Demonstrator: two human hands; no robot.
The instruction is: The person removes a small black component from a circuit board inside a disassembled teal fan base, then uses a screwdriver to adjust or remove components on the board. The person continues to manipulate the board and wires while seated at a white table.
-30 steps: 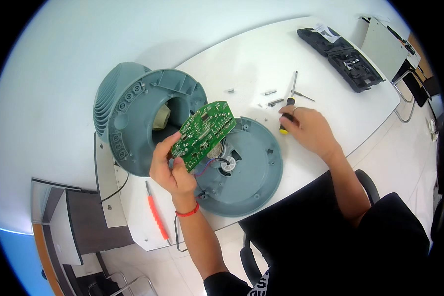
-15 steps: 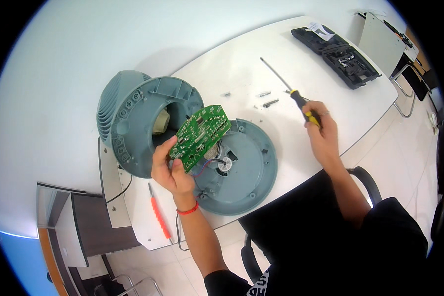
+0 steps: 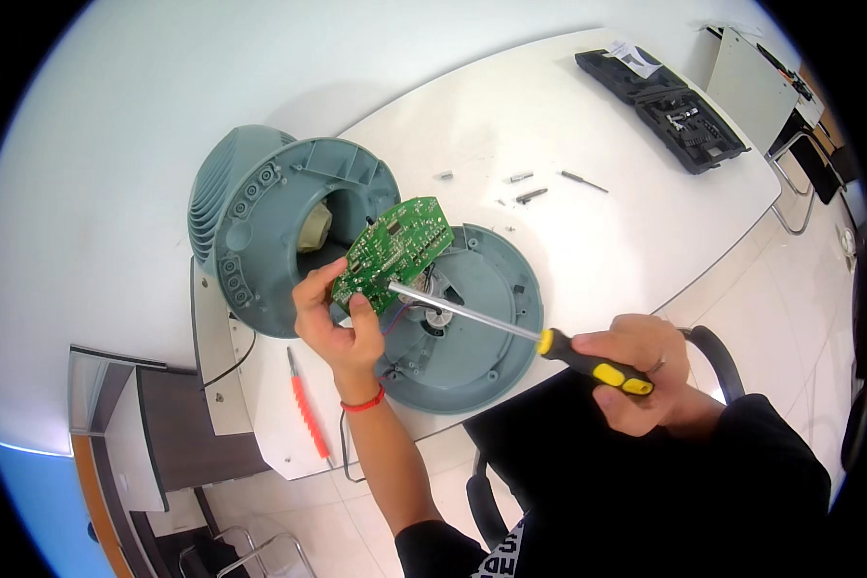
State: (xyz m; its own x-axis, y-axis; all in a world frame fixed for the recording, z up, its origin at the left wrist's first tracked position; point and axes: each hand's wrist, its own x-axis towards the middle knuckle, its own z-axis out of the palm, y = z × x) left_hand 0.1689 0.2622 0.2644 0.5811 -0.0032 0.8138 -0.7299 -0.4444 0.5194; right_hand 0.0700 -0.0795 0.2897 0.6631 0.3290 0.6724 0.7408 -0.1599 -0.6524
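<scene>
My left hand point(image 3: 337, 323) grips a green circuit board point(image 3: 405, 231) by its lower left edge and holds it tilted above a round grey-blue base point(image 3: 491, 356). In my right hand point(image 3: 641, 371) is a screwdriver point(image 3: 588, 361) with a black and yellow handle. Its long shaft points left, and the tip appears at the board's lower edge; contact is hard to judge. Wires run from below the board toward a white round part point(image 3: 438, 316) in the base. Behind the board, a grey-blue ribbed housing point(image 3: 246, 289) lies on its side with its hollow facing me.
A screwdriver with an orange-red handle point(image 3: 308, 414) lies at the table's left front. Small bits point(image 3: 530, 196) and a thin dark driver point(image 3: 585, 181) rest beyond the base. An open black tool case point(image 3: 679, 116) sits far right on the white table point(image 3: 636, 231).
My right hand has swung the screwdriver from pointing up and away to pointing left at the board, moving nearer to me. My left hand keeps hold of the board almost in place.
</scene>
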